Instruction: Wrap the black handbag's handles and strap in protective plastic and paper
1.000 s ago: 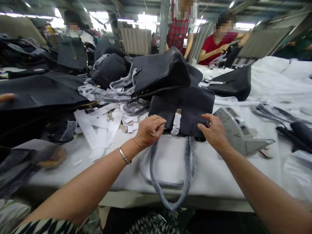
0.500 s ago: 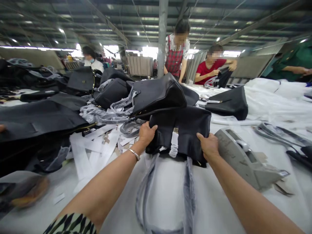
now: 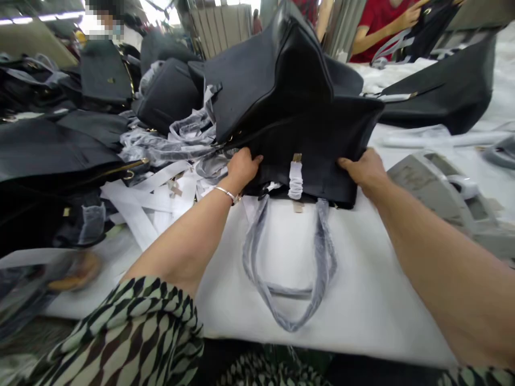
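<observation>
A black leather handbag [image 3: 322, 145] lies on the white table [image 3: 362, 300] in front of me, its two film-wrapped handles [image 3: 289, 273] trailing toward the table's near edge. A white-wrapped clasp strap [image 3: 295, 179] hangs at the middle of its mouth. My left hand [image 3: 243, 166] grips the bag's left corner, fingers curled over the edge. My right hand [image 3: 364, 166] holds the right corner the same way. Another black bag [image 3: 265, 75] rests on top of it, behind my hands.
More black bags [image 3: 169, 91] and wrapped straps pile up at the left and back. White paper strips [image 3: 148, 198] lie left of my hands. A grey tape dispenser [image 3: 446, 187] stands at the right. Other people work at the far side, one in a red shirt [image 3: 370, 27].
The view has dropped and closed in on the bag. My hands have gone from resting on the bag's front to gripping its two lower corners, and the bag now sits raised at its mouth.
</observation>
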The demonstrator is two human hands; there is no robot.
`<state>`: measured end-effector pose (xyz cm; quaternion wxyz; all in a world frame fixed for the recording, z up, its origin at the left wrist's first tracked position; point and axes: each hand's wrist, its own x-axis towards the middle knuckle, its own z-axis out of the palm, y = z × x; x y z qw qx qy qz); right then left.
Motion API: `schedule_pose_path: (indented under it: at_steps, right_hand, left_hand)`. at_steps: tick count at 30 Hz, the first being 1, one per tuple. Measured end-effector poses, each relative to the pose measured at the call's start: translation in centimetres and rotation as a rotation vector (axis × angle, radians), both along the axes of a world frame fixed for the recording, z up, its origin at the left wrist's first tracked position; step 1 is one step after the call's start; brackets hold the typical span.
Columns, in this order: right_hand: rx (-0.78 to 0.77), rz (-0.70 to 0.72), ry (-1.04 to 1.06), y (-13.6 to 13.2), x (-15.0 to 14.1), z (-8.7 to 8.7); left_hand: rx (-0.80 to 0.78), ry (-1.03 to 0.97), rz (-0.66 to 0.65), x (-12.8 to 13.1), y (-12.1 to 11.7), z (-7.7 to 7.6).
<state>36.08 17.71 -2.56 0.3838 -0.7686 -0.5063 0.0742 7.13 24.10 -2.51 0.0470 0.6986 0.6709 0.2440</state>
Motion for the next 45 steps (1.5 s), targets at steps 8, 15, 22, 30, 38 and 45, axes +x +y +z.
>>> schedule_pose_path:
  at_steps: [8,15,22,30,38,45]
  right_hand:
    - [0.229,0.751,-0.223,-19.9,-2.8,3.4]
    - [0.21,1.092,-0.372,-24.8,-5.0,1.9]
    - [0.336,1.106,-0.584,-26.8,-8.9,0.0]
    - [0.161,0.825,-0.736,-26.3,-14.8,-0.6]
    - [0.243,1.0,-0.462,-27.9,-12.4,0.1]
    - [0.22,1.001,-0.417,-28.1,-11.4,1.8]
  left_hand:
    - [0.098,-0.074,-0.714,-2.9,-16.0,6.5]
    - [-0.075,0.312,-1.152,-4.1,-27.4,5.2]
    - [-0.023,0.287,-1.128,-5.1,-26.2,4.1]
    - [0.105,0.493,-1.061,-3.4,-23.3,4.8]
    - [-0.028,0.363,-1.228,-3.4,-26.0,3.1]
    - [0.065,0.477,-1.158,-3.1,-28.6,2.6]
